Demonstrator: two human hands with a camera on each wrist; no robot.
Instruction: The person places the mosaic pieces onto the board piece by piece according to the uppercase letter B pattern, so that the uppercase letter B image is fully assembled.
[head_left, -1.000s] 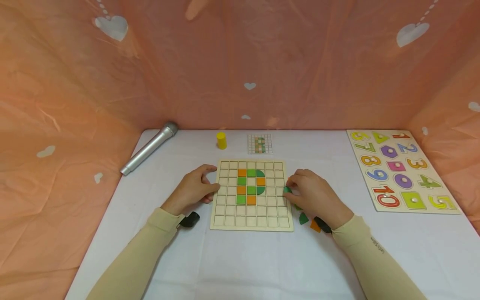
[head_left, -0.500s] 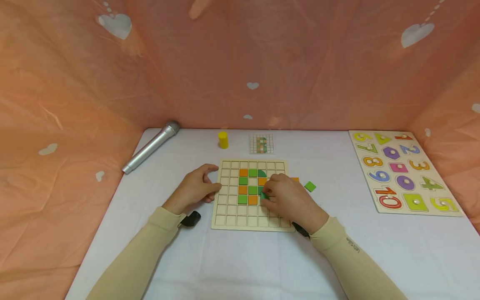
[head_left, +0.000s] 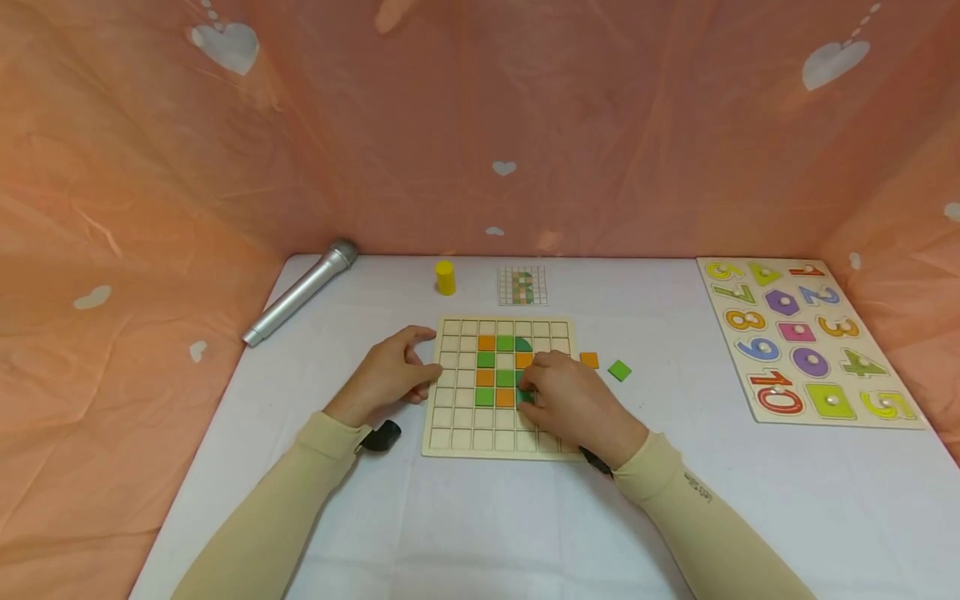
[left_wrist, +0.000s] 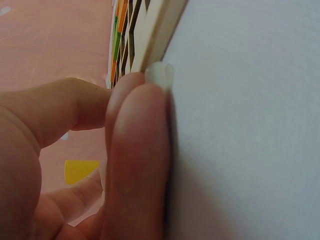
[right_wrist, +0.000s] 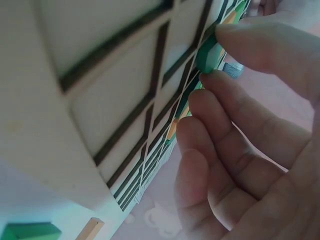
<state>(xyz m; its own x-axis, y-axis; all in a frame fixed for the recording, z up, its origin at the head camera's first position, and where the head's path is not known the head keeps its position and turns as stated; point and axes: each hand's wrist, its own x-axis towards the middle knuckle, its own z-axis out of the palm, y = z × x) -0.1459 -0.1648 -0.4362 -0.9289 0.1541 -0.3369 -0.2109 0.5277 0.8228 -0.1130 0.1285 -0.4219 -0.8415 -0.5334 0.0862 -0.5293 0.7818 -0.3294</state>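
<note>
A pale wooden grid board [head_left: 450, 442] lies on the white table, with orange, light green and dark green tiles set in its middle cells. My right hand [head_left: 573, 396] is over the right half of the board. Between its thumb and index finger it pinches a dark green tile [right_wrist: 207, 57] at a cell below the lower curved tile; the fingers partly cover it in the head view. My left hand [head_left: 386, 371] rests at the board's left edge, its thumb and fingers touching the side.
Right of the board lie an orange square tile [head_left: 589, 360] and a green square tile [head_left: 619, 370]. Behind it are a pattern card [head_left: 522, 286] and a yellow cylinder [head_left: 445, 277]. A silver microphone [head_left: 300, 296] lies back left, a number puzzle [head_left: 795, 354] far right.
My right hand has moved left from the loose tiles beside the board, carrying the dark green tile onto the grid, and lowered it slightly. The left hand has stayed at the edge.
</note>
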